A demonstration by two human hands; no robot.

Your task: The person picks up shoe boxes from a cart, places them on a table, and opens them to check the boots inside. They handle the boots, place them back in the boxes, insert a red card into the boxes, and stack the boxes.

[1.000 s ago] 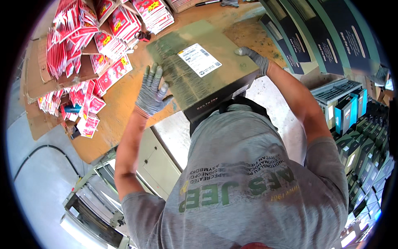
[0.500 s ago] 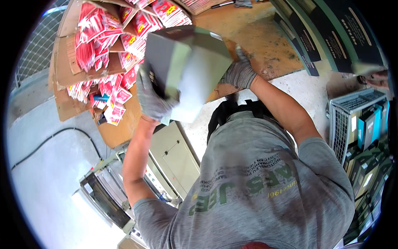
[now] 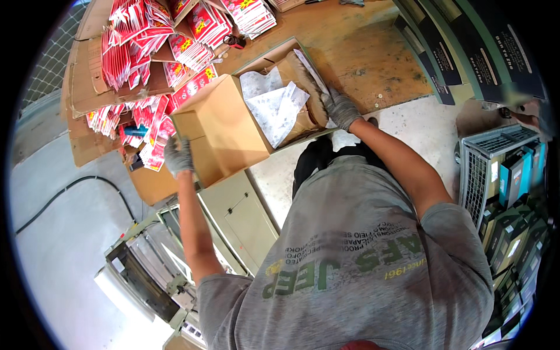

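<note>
Fingers [image 3: 173, 146] of the gloved left hand [image 3: 178, 157] are loosely curled at the outer edge of the lid [image 3: 224, 131], left of the box [image 3: 263, 58]; whether they grip it, I cannot tell. The gloved right hand [image 3: 343, 111] is half closed at the box's right side, beside a white strip [image 3: 311, 70] that runs along there; what it has hold of, if anything, is hidden. Between the hands, the box stands open on the table [image 3: 373, 52], its lid swung out to the left and its near side close to the table's edge.

That position looks like the main risk: a pull toward the body could tip the box off. Hard pressure on the lid might tear the fold joining it to the box, and a wide swing leftward could knock the packets [image 3: 116, 64] there.

Inside the box are crumpled white tissue [image 3: 283, 111], brown paper [image 3: 303, 119] and something brown and furry-looking, too covered to identify. Left of the box and beyond it, cartons [image 3: 119, 102] hold the red and white packets, some loose near the lid. Right of the box, well apart, a wire basket [image 3: 475, 181] holds upright cases, one blue [image 3: 513, 181]; dark green stacked boxes [image 3: 484, 58] stand right of the box too.
</note>
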